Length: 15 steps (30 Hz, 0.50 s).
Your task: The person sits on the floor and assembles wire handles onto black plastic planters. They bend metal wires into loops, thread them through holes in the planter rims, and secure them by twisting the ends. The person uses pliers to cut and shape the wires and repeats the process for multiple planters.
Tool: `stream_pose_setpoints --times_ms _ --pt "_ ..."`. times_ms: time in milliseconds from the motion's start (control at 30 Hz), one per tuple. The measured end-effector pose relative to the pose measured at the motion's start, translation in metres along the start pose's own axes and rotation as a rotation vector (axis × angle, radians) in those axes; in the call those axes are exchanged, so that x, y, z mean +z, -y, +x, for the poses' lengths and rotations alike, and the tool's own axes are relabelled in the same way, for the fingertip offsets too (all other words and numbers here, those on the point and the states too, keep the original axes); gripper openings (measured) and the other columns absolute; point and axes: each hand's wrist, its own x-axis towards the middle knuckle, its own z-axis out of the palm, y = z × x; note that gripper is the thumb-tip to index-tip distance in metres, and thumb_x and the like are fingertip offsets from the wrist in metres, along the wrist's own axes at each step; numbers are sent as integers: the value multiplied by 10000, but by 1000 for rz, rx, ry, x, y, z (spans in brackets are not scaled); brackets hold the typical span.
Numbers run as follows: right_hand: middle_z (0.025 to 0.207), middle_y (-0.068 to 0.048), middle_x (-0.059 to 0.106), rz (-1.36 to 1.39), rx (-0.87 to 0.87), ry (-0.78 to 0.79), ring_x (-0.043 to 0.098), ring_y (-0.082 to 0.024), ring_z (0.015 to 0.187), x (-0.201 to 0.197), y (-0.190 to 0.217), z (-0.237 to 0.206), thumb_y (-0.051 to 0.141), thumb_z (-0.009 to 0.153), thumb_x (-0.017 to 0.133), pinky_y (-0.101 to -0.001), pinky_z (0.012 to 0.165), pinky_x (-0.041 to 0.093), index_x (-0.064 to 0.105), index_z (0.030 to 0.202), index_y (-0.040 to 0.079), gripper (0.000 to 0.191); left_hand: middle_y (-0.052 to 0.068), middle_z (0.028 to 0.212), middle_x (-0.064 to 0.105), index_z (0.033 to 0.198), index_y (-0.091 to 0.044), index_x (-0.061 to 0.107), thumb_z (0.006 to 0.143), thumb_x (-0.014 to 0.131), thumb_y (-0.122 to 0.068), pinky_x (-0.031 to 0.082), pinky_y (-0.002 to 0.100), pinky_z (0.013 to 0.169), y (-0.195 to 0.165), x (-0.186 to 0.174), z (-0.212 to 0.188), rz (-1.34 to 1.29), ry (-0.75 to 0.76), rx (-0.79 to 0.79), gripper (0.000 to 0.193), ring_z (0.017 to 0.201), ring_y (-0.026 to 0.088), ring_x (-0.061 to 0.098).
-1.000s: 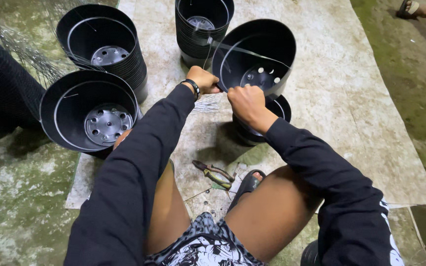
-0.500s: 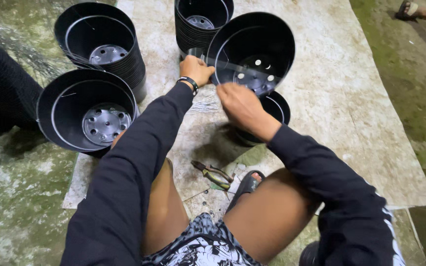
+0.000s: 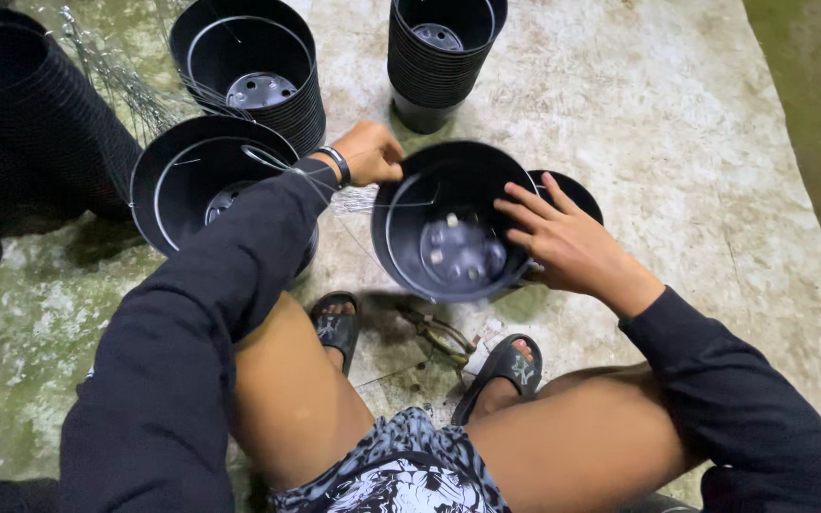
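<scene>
Rough concrete floor with a pale mat (image 3: 639, 142) spread over it, mossy green off to the left. Only the head view to go on, looking straight down past bare knees and black sandals.

Black plastic pot (image 3: 448, 223) sits dead centre, tipped so its mouth faces up toward the camera and its holed bottom shows inside. It's held off the mat between both hands, just above another pot's rim (image 3: 572, 190) peeking out behind it.

Left hand (image 3: 368, 152) is at the pot's upper left rim, fingers pinched shut on a thin wire (image 3: 401, 201) that runs across the mouth. Right hand (image 3: 563, 242) is on the right wall, palm against it, fingers spread and relaxed over the rim — steadying rather than gripping hard. Both are equally close; the pot lies right between them.

Around it: stacks of nested pots (image 3: 444, 57) up top, two more pots on the left (image 3: 211, 180), loose wire bundle (image 3: 111, 66), and pliers (image 3: 439, 334) on the mat between the feet.
</scene>
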Motion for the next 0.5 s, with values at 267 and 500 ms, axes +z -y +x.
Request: stream_pose_setpoints --times_ms 267,500 --pt "793 -61 712 278 -73 187 682 -244 892 16 23 -1 220 743 780 -455 992 423 746 841 81 173 103 1174 734 1270 -56 680 930 630 -268 608 324 779 4 -6 -14 -567 123 -280 404 941 188 734" --pt "775 -147 727 511 -23 185 702 -360 721 11 51 16 250 727 822 -462 622 543 743 920 31 302 192 1475 599 1494 -90 505 953 150 -744 418 504 1106 -2 -30 -9 -1322 -148 -198 921 1387 300 568"
